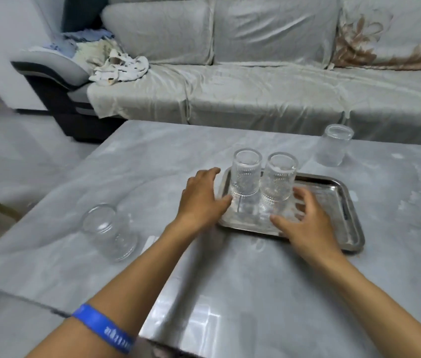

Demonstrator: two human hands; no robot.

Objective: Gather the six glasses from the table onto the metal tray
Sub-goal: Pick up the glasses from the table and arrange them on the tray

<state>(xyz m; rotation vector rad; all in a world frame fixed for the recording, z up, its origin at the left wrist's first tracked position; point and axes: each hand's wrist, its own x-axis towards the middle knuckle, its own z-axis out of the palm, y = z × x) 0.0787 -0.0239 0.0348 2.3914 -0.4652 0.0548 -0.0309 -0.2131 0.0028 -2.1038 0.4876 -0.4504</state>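
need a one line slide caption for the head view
Both hands, left hand and right hand, steady two stacks of glasses on the metal tray; two glasses remain on the table.

Light: soft, even, cool indoor light, moderately bright.
Glare: pale window-like reflection on the desk (191,319) near edge.
Shadows: faint, diffuse.
Sharpness: slightly soft throughout.
Distortion: wide-angle bending toward the edges.

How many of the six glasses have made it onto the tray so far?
Seemingly four: the left stack and right stack, two glasses each, stand on the metal tray. The left hand and right hand flank them, open. Left on the table: the near-left glass and far-right glass.
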